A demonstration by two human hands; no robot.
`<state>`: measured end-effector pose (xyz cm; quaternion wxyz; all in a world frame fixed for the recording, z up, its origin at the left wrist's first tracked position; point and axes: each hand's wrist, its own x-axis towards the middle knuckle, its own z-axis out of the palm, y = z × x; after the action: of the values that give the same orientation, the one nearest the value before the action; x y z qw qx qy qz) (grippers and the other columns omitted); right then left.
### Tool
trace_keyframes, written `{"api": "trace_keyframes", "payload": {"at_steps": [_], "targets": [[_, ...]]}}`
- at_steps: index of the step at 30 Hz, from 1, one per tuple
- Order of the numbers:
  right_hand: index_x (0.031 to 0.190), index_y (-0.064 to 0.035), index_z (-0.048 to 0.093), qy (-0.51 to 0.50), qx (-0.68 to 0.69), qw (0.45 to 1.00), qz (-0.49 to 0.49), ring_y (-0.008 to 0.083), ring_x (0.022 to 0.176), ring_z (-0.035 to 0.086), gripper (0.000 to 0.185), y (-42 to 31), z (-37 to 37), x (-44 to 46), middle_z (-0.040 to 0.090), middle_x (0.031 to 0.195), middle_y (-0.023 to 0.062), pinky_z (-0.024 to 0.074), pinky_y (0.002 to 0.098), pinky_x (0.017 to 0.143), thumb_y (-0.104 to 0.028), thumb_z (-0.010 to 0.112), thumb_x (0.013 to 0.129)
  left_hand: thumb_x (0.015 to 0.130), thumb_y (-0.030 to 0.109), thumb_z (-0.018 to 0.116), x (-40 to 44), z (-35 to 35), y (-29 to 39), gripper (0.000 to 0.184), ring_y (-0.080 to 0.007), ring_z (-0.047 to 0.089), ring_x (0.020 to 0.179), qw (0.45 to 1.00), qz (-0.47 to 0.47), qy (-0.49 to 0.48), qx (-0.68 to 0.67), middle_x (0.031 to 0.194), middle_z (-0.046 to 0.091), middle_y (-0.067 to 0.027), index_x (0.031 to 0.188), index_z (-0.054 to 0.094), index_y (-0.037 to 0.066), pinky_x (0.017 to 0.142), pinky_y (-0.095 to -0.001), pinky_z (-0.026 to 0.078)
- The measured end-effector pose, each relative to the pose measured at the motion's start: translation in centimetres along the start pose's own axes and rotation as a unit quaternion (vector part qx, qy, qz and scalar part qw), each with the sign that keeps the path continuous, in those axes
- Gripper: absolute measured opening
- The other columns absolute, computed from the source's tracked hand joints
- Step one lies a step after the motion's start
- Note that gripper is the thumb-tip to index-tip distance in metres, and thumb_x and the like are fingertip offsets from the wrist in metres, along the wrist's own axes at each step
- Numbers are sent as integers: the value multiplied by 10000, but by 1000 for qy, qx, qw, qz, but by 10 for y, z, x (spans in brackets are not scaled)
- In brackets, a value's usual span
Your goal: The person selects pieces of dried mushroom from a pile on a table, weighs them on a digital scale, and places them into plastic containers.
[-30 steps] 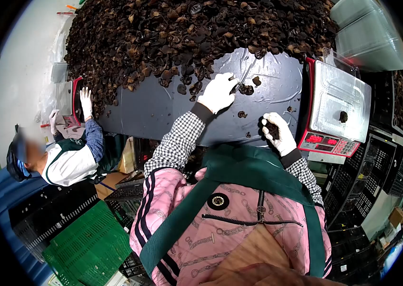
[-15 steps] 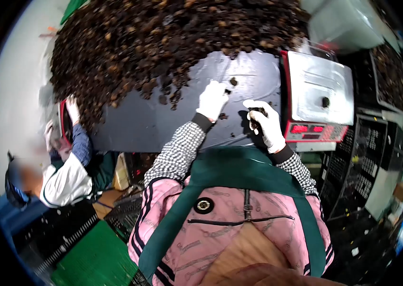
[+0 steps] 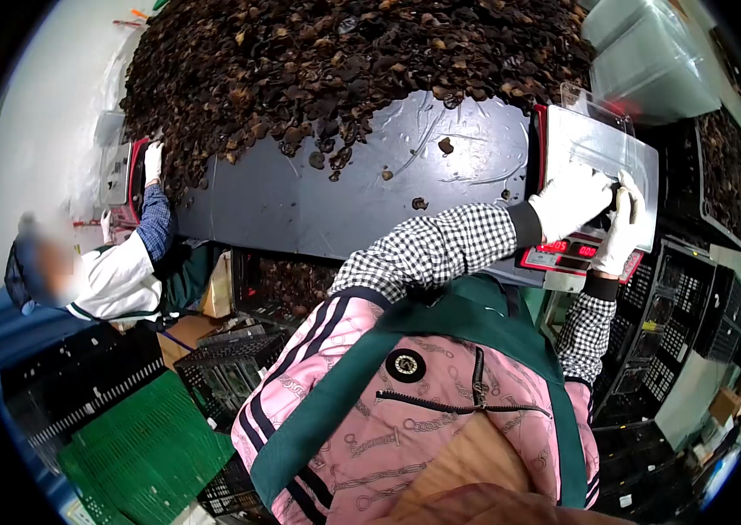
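Observation:
Both my hands wear white gloves and meet over the silver pan (image 3: 576, 140) of a red-framed digital scale with a lit red display. My left hand (image 3: 570, 203) reaches across from the left with its fingers bent in; what they hold, if anything, is hidden. Beside it, my right hand (image 3: 621, 229) is closed round dark mushroom pieces (image 3: 614, 188), of which only a little shows between the hands. A big heap of dark brown mushroom pieces (image 3: 318, 79), flat and curled, covers the back of the dark table (image 3: 283, 206).
A few loose pieces (image 3: 420, 203) lie on the table. Behind the scale stands a translucent bin (image 3: 646, 57); black crates (image 3: 650, 324) are stacked at right. At far left a co-worker (image 3: 116, 271) works by another red scale (image 3: 131, 179). A green crate (image 3: 147, 446) sits below.
Both my hands have moved right, from the table onto the scale pan. Some loose pieces near where they were are gone from the table. The view has shifted slightly.

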<state>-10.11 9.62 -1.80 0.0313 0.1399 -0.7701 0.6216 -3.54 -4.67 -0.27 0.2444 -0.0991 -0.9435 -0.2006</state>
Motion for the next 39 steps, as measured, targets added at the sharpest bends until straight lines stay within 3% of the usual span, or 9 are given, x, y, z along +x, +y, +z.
{"api": "trace_keyframes", "payload": {"at_steps": [4, 7, 13, 22, 26, 30, 34, 38, 39], "targets": [[1207, 27, 658, 11, -29, 999, 8, 204, 1132, 612, 292, 1, -1, -9, 666, 1236, 120, 462, 327, 1000, -130, 499, 1018, 861, 175, 582, -19, -2, 10, 288, -297, 534, 1187, 1000, 22, 0, -3, 1237, 592, -121, 1113, 645, 51, 1012, -396, 457], [1167, 15, 674, 70, -76, 993, -50, 211, 1115, 629, 253, -13, 0, -12, 688, 1198, 123, 468, 342, 1007, -56, 515, 983, 855, 157, 584, -54, -11, 8, 297, -285, 610, 1076, 989, 47, 63, -125, 1161, 643, -126, 1128, 651, 60, 943, -417, 490], [1201, 22, 643, 48, 19, 997, -64, 182, 967, 676, 271, -58, 20, -49, 663, 1250, 156, 550, 299, 862, -31, 459, 1010, 821, 148, 654, -190, -46, -77, 272, -308, 651, 910, 954, -287, -68, 61, 963, 692, -113, 1084, 689, 85, 808, -424, 521], [1188, -34, 662, -319, 128, 902, 261, 62, 682, 583, 239, -20, 121, -122, 689, 877, 32, 455, 201, 602, -133, 521, 1023, 866, 105, 598, -249, -73, -84, 162, -302, 610, 921, 954, -295, -55, -6, 970, 667, -102, 997, 688, 73, 832, -394, 494], [1172, -32, 668, -354, 135, 890, 253, 55, 697, 583, 233, -8, 140, -137, 689, 884, 17, 444, 189, 607, -147, 531, 1024, 828, 146, 599, -262, -66, -68, 196, -280, 583, 1007, 961, -182, -191, -81, 1026, 656, -88, 993, 685, 86, 859, -396, 482], [1184, -31, 663, -369, 100, 881, 278, 78, 742, 623, 293, -10, 143, -134, 691, 923, 33, 471, 197, 621, -223, 496, 1039, 797, 115, 613, -277, -98, -78, 154, -303, 594, 868, 938, -297, -180, 0, 890, 637, -94, 935, 674, 82, 787, -426, 491], [1294, -32, 577, -420, 261, 724, 481, 179, 835, 678, 528, -8, 169, -140, 666, 1040, 89, 533, 251, 644, -474, 436, 1041, 876, 211, 650, -252, -134, -72, 226, -301, 617, 942, 946, -305, -68, -82, 961, 666, -109, 1043, 690, 63, 852, -399, 504], [1222, 29, 600, -392, 347, 622, 582, 101, 672, 574, 414, 0, 184, -149, 618, 850, 32, 432, 200, 545, -322, 536, 1012, 863, 262, 676, -225, -135, -114, 326, -305, 637, 949, 966, -251, -55, 4, 1047, 677, -130, 1117, 693, 59, 856, -414, 514], [1156, 30, 644, -392, 271, 705, 526, 65, 584, 458, 343, -19, 185, -147, 538, 738, -10, 363, 195, 516, -251, 538, 990, 855, 268, 681, -219, -142, -135, 343, -305, 642, 949, 950, -292, -70, 88, 1064, 681, -130, 1127, 697, 60, 865, -411, 514]]}}
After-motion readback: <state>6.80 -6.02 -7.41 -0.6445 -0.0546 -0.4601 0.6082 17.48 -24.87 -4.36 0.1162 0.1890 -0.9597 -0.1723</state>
